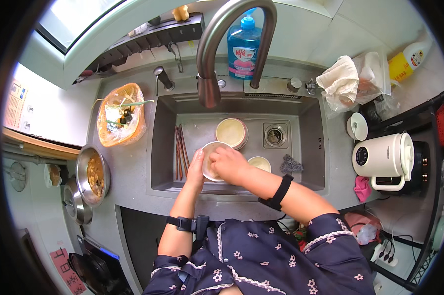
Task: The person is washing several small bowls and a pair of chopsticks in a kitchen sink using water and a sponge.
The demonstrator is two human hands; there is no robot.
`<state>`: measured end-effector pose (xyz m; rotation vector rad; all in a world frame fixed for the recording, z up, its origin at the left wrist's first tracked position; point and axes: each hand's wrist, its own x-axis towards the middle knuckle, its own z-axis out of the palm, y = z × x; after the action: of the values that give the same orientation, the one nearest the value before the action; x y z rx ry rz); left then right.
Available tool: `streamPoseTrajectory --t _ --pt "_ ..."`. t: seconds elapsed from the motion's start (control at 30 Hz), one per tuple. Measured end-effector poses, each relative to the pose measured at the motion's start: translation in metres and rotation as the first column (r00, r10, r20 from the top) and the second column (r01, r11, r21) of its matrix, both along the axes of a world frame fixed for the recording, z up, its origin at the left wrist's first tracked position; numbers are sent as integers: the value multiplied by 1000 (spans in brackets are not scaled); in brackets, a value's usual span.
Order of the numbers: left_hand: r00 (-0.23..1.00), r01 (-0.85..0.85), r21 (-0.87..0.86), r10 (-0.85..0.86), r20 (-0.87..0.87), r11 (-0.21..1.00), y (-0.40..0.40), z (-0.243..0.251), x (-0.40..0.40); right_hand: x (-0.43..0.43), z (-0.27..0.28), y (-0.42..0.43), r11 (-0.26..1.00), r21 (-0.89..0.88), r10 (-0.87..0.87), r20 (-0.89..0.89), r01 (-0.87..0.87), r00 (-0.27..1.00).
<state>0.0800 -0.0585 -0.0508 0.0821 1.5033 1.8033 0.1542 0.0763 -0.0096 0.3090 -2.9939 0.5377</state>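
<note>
Over the near side of the sink, my left hand grips the left rim of a white bowl. My right hand reaches into that bowl with its fingers curled; whether they hold anything is hidden. Just beyond it in the basin stands another bowl with cloudy liquid, and a smaller white bowl lies partly under my right forearm. Brown chopsticks rest along the basin's left side. A grey scouring pad is on the right, near the drain strainer.
The faucet arches over the basin's far edge, before a blue soap bottle. Left are an orange basket of scraps and a metal bowl of food. Right are a white cup, a cream appliance and a pink cloth.
</note>
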Motion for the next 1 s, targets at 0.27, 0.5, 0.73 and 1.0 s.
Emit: streamPoseTrajectory --t 0.27,0.5,0.73,1.0 --pt "984 138 21 -139 112 990 2 25 -17 -8 -5 -17 879 -400 -216 153 261 964" --pt "934 289 -253 -215 284 923 -2 45 -17 -12 18 21 924 279 352 -355 -262 866" --pt "938 327 -235 -344 -35 915 1 33 -24 5 17 4 983 165 -85 46 76 995" --pt "972 234 -226 -225 65 946 5 42 -19 5 32 15 930 -137 -357 -107 342 928"
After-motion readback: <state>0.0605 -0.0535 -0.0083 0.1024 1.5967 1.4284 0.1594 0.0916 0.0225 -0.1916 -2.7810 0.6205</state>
